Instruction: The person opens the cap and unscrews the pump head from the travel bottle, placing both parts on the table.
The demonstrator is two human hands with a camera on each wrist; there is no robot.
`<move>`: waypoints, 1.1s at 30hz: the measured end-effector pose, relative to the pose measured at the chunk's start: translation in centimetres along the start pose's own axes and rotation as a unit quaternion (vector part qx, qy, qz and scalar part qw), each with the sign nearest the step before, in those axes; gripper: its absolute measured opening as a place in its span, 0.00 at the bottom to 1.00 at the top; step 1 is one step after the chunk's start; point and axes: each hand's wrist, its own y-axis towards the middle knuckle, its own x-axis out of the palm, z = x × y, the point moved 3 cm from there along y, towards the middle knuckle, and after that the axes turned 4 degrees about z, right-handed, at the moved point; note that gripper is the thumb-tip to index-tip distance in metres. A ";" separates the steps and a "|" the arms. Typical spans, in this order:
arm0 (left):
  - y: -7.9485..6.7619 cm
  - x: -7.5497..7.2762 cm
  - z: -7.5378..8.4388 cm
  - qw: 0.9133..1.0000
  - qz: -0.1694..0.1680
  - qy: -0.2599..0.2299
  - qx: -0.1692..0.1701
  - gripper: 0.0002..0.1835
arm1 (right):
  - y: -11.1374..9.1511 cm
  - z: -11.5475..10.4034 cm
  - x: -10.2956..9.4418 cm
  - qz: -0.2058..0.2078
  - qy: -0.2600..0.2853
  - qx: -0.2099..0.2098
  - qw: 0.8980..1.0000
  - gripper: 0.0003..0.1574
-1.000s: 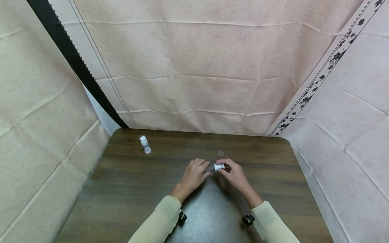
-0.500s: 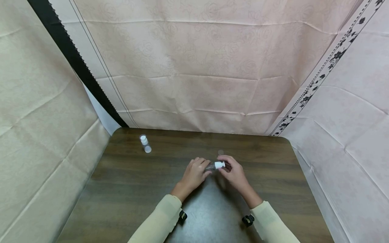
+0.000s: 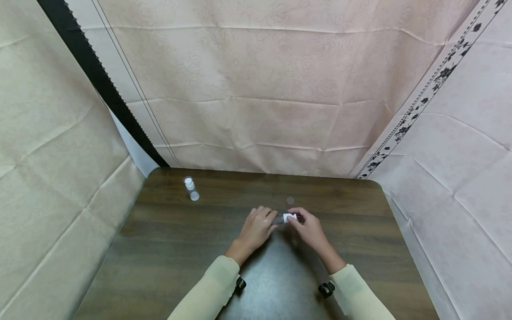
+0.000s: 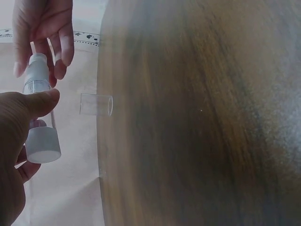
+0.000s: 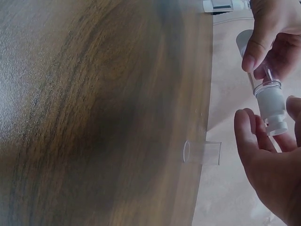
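A small clear pump bottle [image 3: 289, 218] with a white pump top [image 5: 272, 104] and a white base [image 4: 43, 146] is held above the table, lying roughly sideways in the head view. My left hand [image 3: 256, 229] grips its clear body between thumb and fingers. Around the pump end sits my right hand [image 3: 310, 229], its fingers loosely bent and spread; both wrist views show a gap between most of them and the pump. Whether its thumb touches the white top is hard to tell. The clear cap [image 4: 96, 104] stands on the table just beyond the hands.
A second pump bottle [image 3: 191, 189], with a white top and base, stands near the far left corner of the brown wooden table [image 3: 168, 249]. Patterned cloth [image 3: 260, 89] hangs behind the table's far edge and along both sides.
The right fingers have shifted slightly about the pump end, the thumb now lying across the white top in the head view. The left hand keeps its grip on the pump bottle.
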 end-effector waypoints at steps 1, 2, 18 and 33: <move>0.0 0.0 0.0 1.000 -0.002 -0.001 -0.001 0.20 | 0.0 0.0 0.0 0.001 -0.002 -0.003 1.000 0.13; 0.0 0.0 0.0 1.000 -0.004 -0.002 -0.003 0.20 | 0.0 0.0 0.0 0.001 -0.001 -0.005 1.000 0.13; -0.3 0.3 -0.1 1.000 0.005 -0.026 -0.014 0.20 | -0.3 -0.2 -0.2 -0.020 0.059 -0.005 0.998 0.17; -0.5 0.7 -0.2 1.000 0.002 -0.029 -0.010 0.21 | -0.4 -0.4 0.2 -0.020 0.075 -0.061 0.995 0.16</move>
